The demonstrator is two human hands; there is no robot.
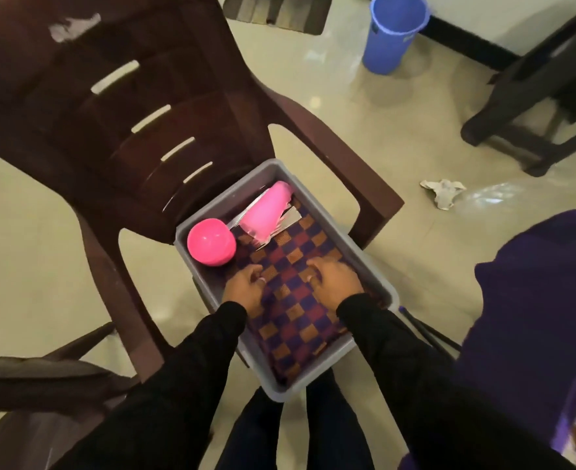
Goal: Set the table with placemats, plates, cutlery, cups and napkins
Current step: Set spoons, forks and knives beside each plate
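Head view: both hands' fingers (257,271) curl, gripping the checkered placemat (293,300) in the tub (374,266).

A dark brown plastic armchair (164,106) with a slotted back is standing on a glossy beige tiled floor (381,137) that is reflecting soft indoor light. A blue plastic bucket (393,32) is sitting near a white wall with a dark skirting (473,39) at the upper right. A dark wooden stool (544,96) is standing at the right edge, with crumpled paper (444,193) lying on the floor just below it. A striped mat (276,10) is showing at the top edge.
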